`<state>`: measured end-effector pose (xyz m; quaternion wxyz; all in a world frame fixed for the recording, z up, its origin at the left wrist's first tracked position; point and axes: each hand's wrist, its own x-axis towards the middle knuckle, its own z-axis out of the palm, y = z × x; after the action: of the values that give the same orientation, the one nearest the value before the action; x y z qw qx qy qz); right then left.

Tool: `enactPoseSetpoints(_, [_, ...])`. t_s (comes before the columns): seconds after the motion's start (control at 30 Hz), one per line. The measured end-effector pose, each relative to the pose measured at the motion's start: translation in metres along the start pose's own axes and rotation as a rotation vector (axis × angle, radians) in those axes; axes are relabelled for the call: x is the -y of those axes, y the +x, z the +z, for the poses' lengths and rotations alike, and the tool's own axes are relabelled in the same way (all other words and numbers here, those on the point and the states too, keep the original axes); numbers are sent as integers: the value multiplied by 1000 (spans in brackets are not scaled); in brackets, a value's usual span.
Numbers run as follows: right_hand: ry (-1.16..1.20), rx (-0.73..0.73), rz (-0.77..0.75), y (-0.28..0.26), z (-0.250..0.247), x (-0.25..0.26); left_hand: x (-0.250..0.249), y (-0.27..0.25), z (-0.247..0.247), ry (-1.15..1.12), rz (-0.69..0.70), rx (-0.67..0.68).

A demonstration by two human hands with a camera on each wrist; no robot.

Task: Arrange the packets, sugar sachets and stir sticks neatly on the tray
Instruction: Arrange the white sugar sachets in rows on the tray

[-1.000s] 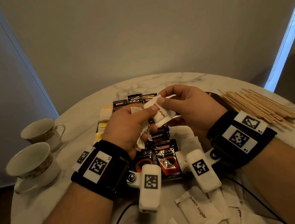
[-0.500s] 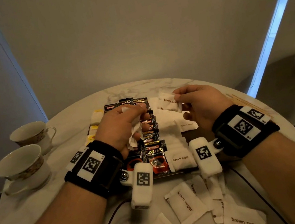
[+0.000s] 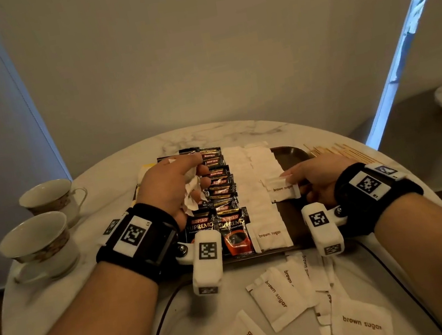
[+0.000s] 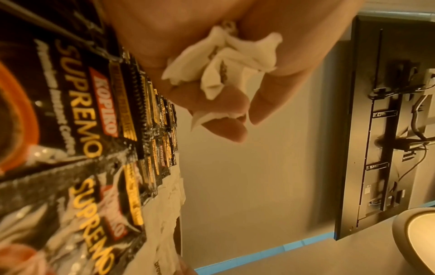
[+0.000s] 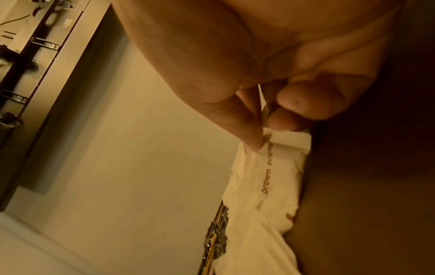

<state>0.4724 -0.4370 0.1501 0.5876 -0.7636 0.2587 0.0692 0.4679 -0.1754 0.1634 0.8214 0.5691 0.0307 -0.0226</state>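
Right hand (image 3: 315, 180) lowered sachet (image 3: 283, 190) onto tray (image 3: 289, 156), fingertips hidden

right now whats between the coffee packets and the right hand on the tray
In the head view, two rows of brown sugar sachets lie between the coffee packets and the right hand, which pinches one.

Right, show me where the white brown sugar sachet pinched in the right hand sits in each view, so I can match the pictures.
Head: the white paper brown sugar sachet lies right of centre, at the near end of the second sachet row on the dark tray.
Left wrist: not in view.
Right wrist: the sachet is right of centre, below the fingers.
Shared landmark: the black Kopiko coffee packets, a thin strip here.
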Motion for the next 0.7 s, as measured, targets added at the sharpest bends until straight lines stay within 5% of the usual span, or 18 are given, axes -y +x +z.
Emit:
enactPoseSetpoints(0.47, [80, -105, -134, -5, 3, 8, -3, 3, 0, 50, -43, -40])
enactPoseSetpoints(0.7, [121, 93, -95, -11, 19, 14, -2, 0, 2, 38, -148, -37])
